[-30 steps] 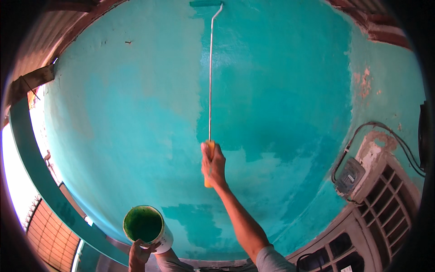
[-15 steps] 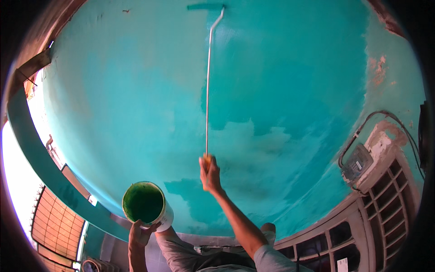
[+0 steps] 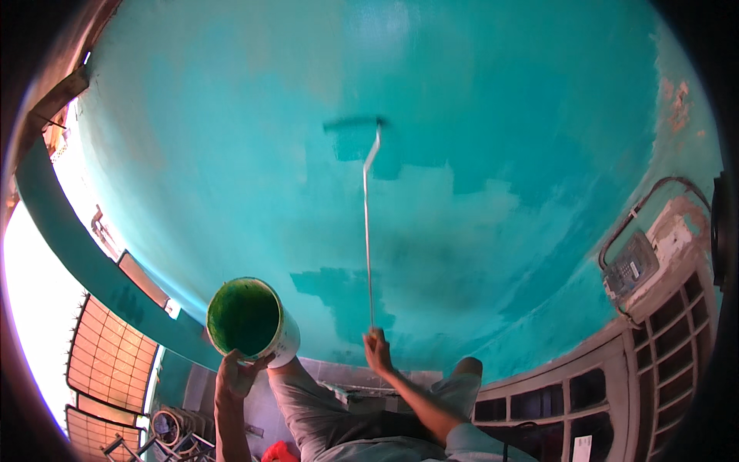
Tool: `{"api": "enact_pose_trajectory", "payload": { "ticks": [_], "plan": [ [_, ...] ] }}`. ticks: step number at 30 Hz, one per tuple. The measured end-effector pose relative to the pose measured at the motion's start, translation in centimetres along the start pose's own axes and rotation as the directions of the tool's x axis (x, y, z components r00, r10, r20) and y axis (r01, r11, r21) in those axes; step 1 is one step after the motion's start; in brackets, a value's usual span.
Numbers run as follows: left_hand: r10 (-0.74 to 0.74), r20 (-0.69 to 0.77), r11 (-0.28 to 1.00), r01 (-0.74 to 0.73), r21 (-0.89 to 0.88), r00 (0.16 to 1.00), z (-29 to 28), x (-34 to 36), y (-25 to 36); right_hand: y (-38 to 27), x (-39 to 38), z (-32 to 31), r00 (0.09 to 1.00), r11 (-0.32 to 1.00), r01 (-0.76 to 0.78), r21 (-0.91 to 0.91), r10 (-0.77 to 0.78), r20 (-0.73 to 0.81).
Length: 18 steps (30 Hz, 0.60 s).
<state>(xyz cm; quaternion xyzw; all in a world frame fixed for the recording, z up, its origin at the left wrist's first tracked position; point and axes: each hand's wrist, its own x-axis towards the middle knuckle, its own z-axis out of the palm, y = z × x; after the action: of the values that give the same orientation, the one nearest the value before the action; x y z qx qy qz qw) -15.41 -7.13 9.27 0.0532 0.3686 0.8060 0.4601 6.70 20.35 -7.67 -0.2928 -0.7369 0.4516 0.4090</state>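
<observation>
My right hand (image 3: 378, 353) is closed around the handle of a long-framed paint roller (image 3: 367, 231). Its thin metal rod runs up and bends near the top, where the teal roller head lies against the wall (image 3: 462, 254). Darker, wet-looking teal paint covers the upper right and some patches lower down; paler teal shows to the left. At the lower left, my left hand (image 3: 240, 373) grips a white paint bucket (image 3: 286, 339) by its rim and side. The bucket is tilted, with green-stained inner walls and dark green paint inside.
An electric meter box (image 3: 633, 266) with a cable is fixed at the right, above a framed window (image 3: 539, 400). A metal grille (image 3: 115, 350) stands at the left beyond a teal beam (image 3: 69, 254). A red thing (image 3: 279, 452) lies low near my legs.
The roller has come down the wall, and my right hand has dropped with it toward my body. My left hand and the bucket sit slightly higher in view, as the view has shifted.
</observation>
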Motion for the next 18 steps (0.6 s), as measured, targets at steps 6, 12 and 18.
{"api": "enact_pose_trajectory", "payload": {
  "ticks": [6, 12, 18],
  "plan": [
    [0.034, -0.131, 0.999, -0.036, -0.016, 0.991, 5.5, -0.8, 0.4, -9.1, 9.3, 1.0, 1.0, 0.997, -0.005, 0.072, 0.006, -0.018],
    [-0.036, -0.153, 0.992, 0.017, -0.125, 0.988, 6.1, -1.1, 1.0, 3.6, -3.3, 0.7, 1.0, 0.998, -0.021, -0.061, 0.021, 0.009],
    [-0.046, -0.2, 0.994, 0.026, -0.102, 0.979, 6.9, -0.9, 0.8, 3.8, -4.9, -1.8, 0.974, 0.965, -0.225, -0.133, 0.225, -0.011]
  ]
}}
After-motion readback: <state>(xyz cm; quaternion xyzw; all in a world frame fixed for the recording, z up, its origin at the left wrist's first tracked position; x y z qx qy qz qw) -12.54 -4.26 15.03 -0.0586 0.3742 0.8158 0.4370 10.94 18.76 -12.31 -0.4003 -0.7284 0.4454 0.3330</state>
